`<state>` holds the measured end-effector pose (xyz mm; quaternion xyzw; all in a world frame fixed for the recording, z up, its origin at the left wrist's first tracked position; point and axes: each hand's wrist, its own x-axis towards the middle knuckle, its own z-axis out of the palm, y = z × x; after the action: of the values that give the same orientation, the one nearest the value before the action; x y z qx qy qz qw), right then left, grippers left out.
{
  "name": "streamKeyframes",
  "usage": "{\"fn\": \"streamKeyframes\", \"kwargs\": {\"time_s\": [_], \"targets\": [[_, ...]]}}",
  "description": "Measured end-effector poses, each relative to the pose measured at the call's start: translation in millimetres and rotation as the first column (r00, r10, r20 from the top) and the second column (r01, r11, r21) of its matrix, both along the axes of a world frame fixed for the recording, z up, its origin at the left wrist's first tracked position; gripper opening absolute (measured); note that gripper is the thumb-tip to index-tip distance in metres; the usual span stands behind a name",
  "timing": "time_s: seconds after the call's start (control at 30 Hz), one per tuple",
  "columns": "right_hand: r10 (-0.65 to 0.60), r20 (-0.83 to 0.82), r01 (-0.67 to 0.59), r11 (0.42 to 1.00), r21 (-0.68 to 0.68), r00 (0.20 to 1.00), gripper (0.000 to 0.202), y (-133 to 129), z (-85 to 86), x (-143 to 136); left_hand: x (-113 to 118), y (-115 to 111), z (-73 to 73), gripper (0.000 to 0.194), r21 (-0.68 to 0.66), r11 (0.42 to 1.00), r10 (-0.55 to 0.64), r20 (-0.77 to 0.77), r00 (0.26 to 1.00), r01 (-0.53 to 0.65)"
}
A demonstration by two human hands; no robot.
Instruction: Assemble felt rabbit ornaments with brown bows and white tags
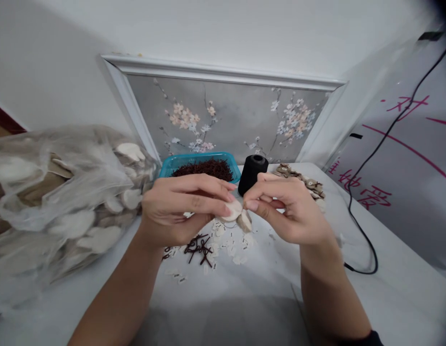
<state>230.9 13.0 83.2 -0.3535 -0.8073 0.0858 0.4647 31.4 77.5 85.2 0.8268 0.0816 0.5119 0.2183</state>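
Note:
A small cream, padded fabric piece [231, 210] with a beige lobe [244, 221] at its lower right is held above the table. My left hand [183, 204] grips its left side, fingers on top and thumb beneath. At the piece's right edge, the thumb and index finger of my right hand [284, 204] are pinched together; what they hold is too small to make out. Beneath lie scattered small white labels [232, 245] with dark print. Dark brown cord bows [199, 249] form a little pile below my left hand.
Behind my hands stand a teal basket [165, 166] of brown cord bows and a black thread cone [252, 174]. Finished-looking beige pieces with bows [315, 187] are heaped at right. A clear plastic bag [75, 202] of fabric pieces fills the left. A black cable [375, 257] crosses the right side.

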Motion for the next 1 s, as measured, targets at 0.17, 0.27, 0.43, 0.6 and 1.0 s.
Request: {"fn": "streamKeyframes", "kwargs": {"time_s": [0.17, 0.27, 0.43, 0.6, 1.0], "targets": [[0.012, -0.018, -0.012, 0.999, 0.031, 1.0, 0.018, -2.9, 2.8, -2.1, 0.1, 2.2, -1.8, 0.011, 0.017, 1.0, -0.003, 0.093, 0.996, 0.002], [0.033, -0.021, -0.032, 0.999, 0.041, 0.999, 0.017, -3.0, 3.2, -3.7, -0.6, 3.8, -2.1, 0.015, -0.007, 1.0, -0.006, 0.1, 0.995, 0.007], [0.028, -0.022, -0.027, 0.999, 0.041, 0.999, 0.017, -4.3, 1.9, -5.8, -1.9, 8.6, -6.2, 0.014, -0.024, 0.999, -0.04, 0.13, 0.991, 0.043], [-0.032, -0.029, 0.035, 0.994, 0.102, 0.999, 0.017, -4.0, 1.1, -10.0, 4.7, 7.9, -8.2, 0.011, -0.135, 0.991, 0.006, 0.202, 0.979, 0.021], [-0.168, -0.437, 0.152, 0.986, -0.071, 0.884, 0.018, 19.3, -21.3, -27.8, 34.6, -28.0, -27.4, 0.012, -0.071, 0.833, 0.542, 0.309, 0.782, -0.549]]}}
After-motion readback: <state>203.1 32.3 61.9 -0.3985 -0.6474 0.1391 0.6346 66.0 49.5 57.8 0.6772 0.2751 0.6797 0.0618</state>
